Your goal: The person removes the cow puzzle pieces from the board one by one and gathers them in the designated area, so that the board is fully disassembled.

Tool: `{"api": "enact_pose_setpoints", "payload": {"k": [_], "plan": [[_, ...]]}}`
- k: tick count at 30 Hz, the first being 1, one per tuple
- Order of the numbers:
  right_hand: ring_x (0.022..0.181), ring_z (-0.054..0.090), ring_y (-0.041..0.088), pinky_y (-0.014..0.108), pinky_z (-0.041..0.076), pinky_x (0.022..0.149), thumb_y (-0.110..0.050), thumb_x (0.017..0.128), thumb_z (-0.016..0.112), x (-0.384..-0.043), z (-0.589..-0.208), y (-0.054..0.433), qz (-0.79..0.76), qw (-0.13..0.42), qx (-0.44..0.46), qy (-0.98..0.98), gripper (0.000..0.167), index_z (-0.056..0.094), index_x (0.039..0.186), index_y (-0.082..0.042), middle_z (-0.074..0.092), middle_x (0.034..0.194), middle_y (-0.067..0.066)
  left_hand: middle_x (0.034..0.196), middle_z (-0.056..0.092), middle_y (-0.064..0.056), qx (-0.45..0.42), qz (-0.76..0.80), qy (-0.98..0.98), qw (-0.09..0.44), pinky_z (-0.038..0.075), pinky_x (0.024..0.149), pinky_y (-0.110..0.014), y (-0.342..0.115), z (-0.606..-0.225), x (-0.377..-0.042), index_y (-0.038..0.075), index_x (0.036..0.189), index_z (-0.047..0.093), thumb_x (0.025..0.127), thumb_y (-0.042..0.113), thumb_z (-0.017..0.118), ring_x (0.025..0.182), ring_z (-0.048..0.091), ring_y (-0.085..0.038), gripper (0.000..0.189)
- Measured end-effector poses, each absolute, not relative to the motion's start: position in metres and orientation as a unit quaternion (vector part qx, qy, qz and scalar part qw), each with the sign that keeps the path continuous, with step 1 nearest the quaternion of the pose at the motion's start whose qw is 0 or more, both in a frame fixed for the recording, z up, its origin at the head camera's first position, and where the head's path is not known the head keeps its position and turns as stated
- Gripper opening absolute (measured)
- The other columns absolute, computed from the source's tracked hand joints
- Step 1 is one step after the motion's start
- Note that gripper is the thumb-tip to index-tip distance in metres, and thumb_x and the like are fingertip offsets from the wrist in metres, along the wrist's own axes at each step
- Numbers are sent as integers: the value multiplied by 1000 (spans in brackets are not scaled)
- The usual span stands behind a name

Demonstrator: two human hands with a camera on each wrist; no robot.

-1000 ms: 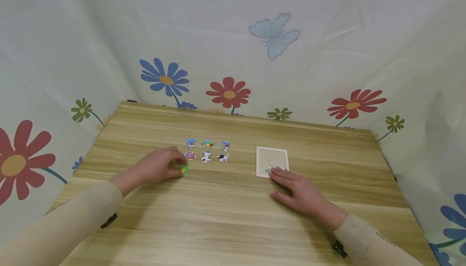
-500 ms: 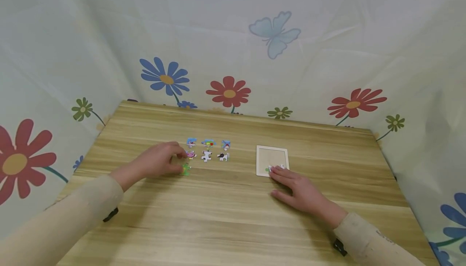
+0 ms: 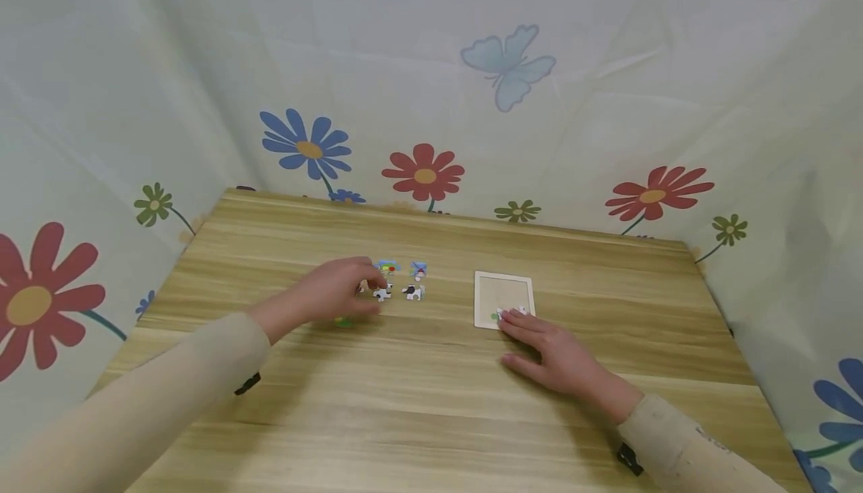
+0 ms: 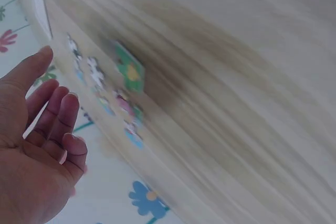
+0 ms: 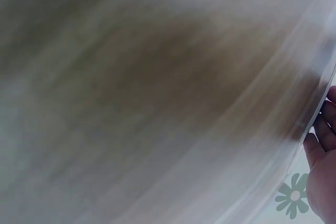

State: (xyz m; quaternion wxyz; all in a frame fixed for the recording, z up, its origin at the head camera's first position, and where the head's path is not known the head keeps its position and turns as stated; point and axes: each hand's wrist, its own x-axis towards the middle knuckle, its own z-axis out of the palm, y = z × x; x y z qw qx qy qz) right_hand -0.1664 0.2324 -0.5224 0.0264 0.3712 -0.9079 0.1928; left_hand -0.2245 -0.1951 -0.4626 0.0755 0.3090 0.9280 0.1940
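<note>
My left hand (image 3: 333, 291) hovers above the jigsaw pieces with its thumb and fingers apart and bent. In the left wrist view nothing lies between them. Below the fingertips is a white puzzle piece (image 3: 382, 295); a black-and-white piece (image 3: 413, 293) sits just right of it. A green puzzle piece (image 4: 131, 71) and a pink one (image 4: 125, 104) lie partly or wholly under the hand in the head view. My right hand (image 3: 556, 356) rests its extended fingers on the lower edge of a square puzzle frame (image 3: 479, 300), partly covering white-and-green pieces (image 3: 501, 314) inside.
Two blue-topped puzzle pieces, one with a red dot (image 3: 387, 267) and one with a red-and-white figure (image 3: 418, 270), make up the back row. The wooden table (image 3: 418, 418) ends at a flowered curtain (image 3: 566, 141) behind.
My left hand has moved right and slightly away from me, leaving the green piece on the table and passing over the left column of pieces. The right hand has stayed in place.
</note>
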Motion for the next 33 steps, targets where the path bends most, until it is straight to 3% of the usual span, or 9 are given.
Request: {"api": "enact_pose_setpoints", "payload": {"k": [12, 19, 33], "plan": [[145, 54, 30, 51, 45, 115, -40, 99, 77, -168, -522, 234, 188, 21, 366, -911, 60, 63, 150, -13, 56, 158, 5, 111, 70, -5, 363, 194, 906, 96, 54, 96, -41, -106, -456, -243, 10, 120, 77, 93, 29, 86, 103, 66, -24, 34], [145, 54, 28, 51, 47, 114, -40, 99, 77, -168, -520, 234, 197, 17, 358, -913, 58, 64, 149, -14, 57, 158, 3, 110, 68, 2, 362, 206, 902, 116, 53, 95, -35, -65, -467, -253, 15, 119, 77, 95, 30, 84, 100, 61, -15, 30], [145, 55, 28, 54, 48, 112, -36, 97, 81, -166, -522, 243, 210, 39, 346, -914, 56, 67, 146, -14, 60, 155, 7, 114, 68, 2, 370, 178, 900, 146, 51, 98, -32, -12, -475, -260, 16, 123, 76, 97, 35, 81, 102, 60, -13, 32]]}}
